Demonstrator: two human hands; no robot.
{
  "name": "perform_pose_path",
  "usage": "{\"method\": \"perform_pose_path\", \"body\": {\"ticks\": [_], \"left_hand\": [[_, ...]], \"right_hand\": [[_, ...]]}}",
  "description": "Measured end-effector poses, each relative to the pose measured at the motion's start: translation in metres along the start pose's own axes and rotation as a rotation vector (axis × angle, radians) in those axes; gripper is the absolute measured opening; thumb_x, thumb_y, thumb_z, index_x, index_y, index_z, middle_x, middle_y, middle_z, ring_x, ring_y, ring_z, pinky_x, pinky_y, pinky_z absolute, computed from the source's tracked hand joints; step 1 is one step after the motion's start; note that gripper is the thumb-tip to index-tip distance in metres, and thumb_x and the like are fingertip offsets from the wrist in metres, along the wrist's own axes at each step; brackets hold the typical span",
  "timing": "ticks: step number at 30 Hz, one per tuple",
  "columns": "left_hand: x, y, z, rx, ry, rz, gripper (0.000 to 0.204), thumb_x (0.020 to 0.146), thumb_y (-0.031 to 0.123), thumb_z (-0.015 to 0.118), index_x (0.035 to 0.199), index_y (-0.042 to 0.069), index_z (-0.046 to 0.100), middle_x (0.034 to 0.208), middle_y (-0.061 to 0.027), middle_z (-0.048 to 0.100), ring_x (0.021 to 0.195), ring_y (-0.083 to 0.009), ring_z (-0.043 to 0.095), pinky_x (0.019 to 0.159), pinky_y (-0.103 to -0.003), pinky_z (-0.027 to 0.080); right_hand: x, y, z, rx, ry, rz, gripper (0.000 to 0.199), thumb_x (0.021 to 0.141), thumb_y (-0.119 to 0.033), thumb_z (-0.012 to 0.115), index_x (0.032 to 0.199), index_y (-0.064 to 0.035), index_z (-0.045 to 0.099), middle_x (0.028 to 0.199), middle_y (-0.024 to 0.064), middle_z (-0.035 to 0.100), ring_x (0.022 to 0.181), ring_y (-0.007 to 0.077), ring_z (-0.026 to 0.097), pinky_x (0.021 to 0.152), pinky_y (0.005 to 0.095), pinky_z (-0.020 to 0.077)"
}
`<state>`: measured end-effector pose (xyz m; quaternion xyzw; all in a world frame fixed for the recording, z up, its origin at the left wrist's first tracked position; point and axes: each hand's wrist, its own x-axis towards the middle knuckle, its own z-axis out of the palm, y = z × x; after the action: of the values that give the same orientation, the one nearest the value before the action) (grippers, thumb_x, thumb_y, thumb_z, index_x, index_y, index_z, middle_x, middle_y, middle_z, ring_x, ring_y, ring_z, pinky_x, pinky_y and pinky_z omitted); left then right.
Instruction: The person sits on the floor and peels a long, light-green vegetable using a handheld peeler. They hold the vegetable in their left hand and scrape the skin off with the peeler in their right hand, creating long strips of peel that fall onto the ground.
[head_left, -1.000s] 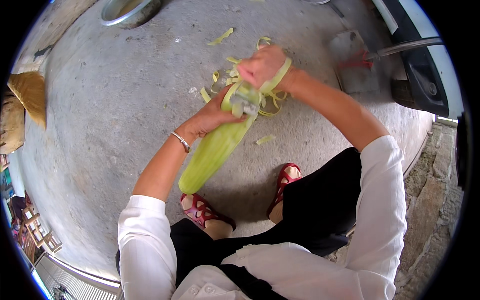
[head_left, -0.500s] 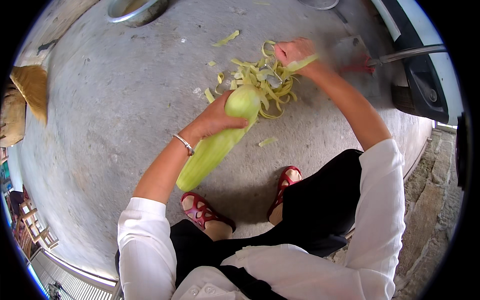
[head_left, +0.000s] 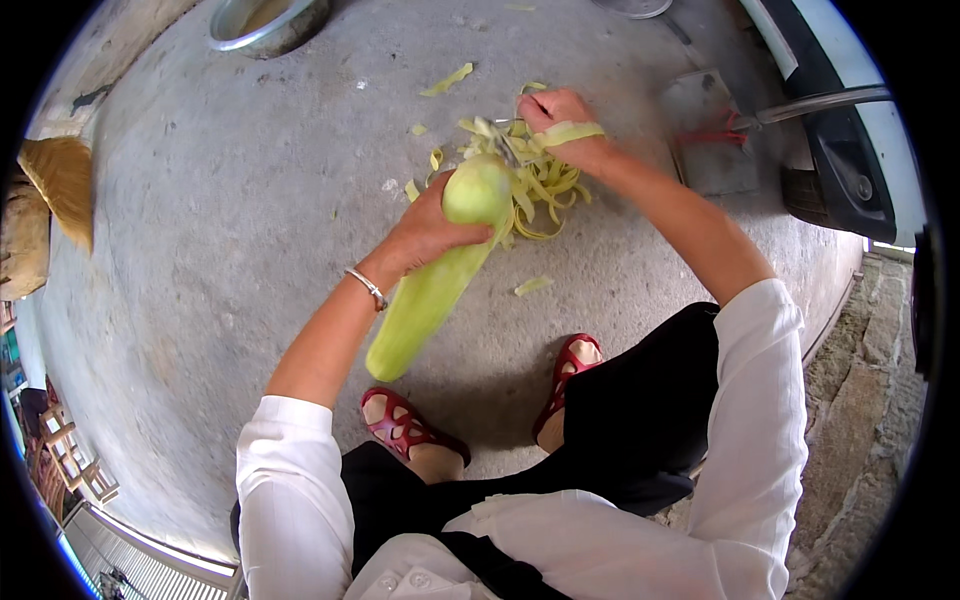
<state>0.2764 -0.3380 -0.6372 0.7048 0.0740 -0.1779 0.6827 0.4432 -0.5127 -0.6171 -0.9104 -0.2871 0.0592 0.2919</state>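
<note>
No text, label, number or sign can be read

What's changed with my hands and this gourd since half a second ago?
Your right hand moved left, bringing the blurred peeler closer to the gourd. Nothing was visibly let go. Your left hand still grips the gourd, and a peel strip still lies across your right wrist.

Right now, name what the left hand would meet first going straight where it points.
The left hand would likely push the green vegetable into the blurred peeler just past its tip; depth is unclear.
</note>
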Motion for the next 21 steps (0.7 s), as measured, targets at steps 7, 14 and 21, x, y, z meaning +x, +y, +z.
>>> {"method": "perform_pose_path", "body": {"ticks": [7, 14, 21], "left_hand": [[0.004, 0.024, 0.002, -0.453, 0.24, 0.148, 0.057, 0.076, 0.012, 0.074, 0.123, 0.0, 0.043, 0.114, -0.0104, 0.057, 0.101, -0.0169, 0.057, 0.082, -0.031, 0.05], [0.01, 0.045, 0.004, -0.694, 0.61, 0.215, 0.052, 0.079, 0.011, 0.072, 0.116, 0.002, 0.038, 0.104, -0.0105, 0.056, 0.09, -0.0186, 0.059, 0.076, -0.032, 0.053], [-0.011, 0.046, -0.006, -0.827, 0.137, 0.015, 0.06, 0.079, 0.015, 0.074, 0.125, 0.002, 0.039, 0.113, -0.0103, 0.056, 0.1, -0.0195, 0.058, 0.082, -0.035, 0.053]], "right_hand": [[-0.025, 0.005, 0.021, 1.13, -0.526, 0.566, 0.028, 0.091, -0.027, 0.046, 0.11, -0.0078, 0.054, 0.077, 0.01, 0.065, 0.05, 0.0116, 0.05, 0.041, 0.0243, 0.0352], [-0.026, -0.037, 0.035, 0.785, -0.648, 0.197, 0.066, 0.082, -0.056, 0.062, 0.126, -0.0078, 0.051, 0.087, 0.0055, 0.064, 0.062, 0.0072, 0.055, 0.043, 0.0232, 0.0408], [-0.025, -0.05, 0.008, 0.873, -0.717, 0.321, 0.059, 0.082, -0.053, 0.065, 0.112, -0.0035, 0.061, 0.077, -0.0007, 0.061, 0.057, 0.0043, 0.051, 0.042, 0.0213, 0.0379]]}}
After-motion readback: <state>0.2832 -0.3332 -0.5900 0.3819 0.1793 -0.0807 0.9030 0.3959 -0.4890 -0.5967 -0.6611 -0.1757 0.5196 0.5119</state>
